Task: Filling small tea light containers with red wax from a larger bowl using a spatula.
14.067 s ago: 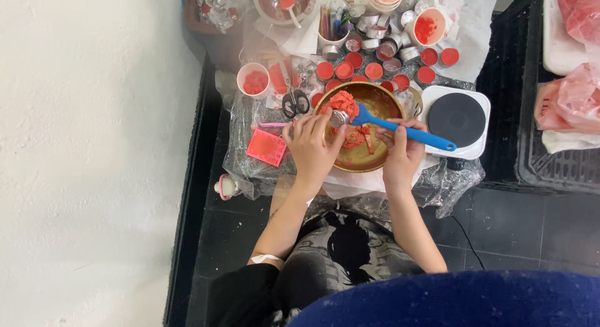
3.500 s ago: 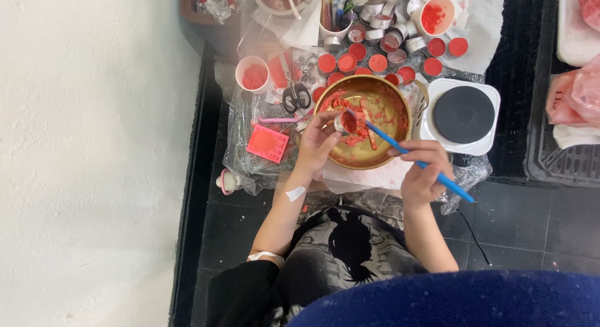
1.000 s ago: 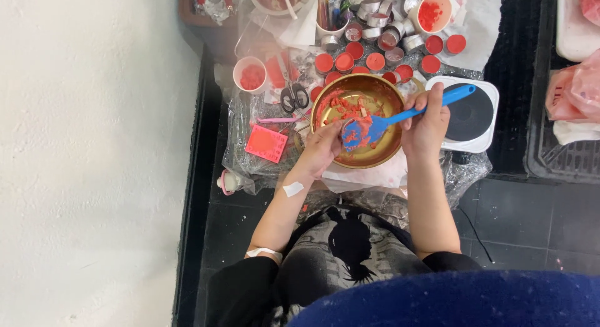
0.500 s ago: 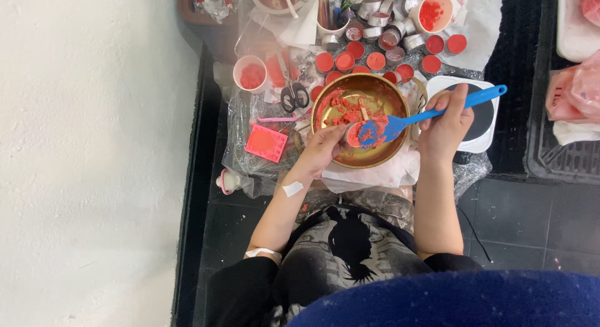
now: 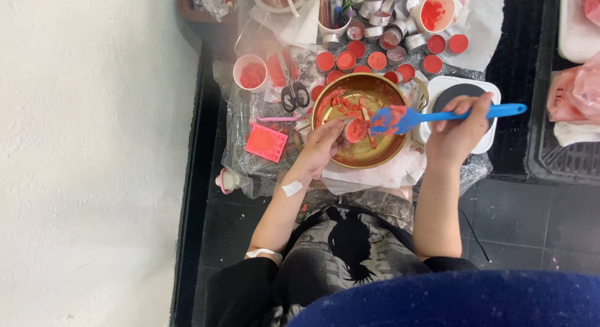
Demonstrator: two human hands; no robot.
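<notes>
Beyond the work itself, you have black-handled scissors (image 5: 295,97) lying just left of a flat pink square pad's (image 5: 266,143) upper corner. A white cup of red paste (image 5: 251,72) stands near the scissors. Small round tins with red filling (image 5: 369,57) cluster along the far side. A white square hotplate with a black disc (image 5: 489,89) sits at your right.

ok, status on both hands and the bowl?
Left hand holds small red-filled tin over brass bowl. Right hand grips blue spatula. Nothing obstructing.
</notes>
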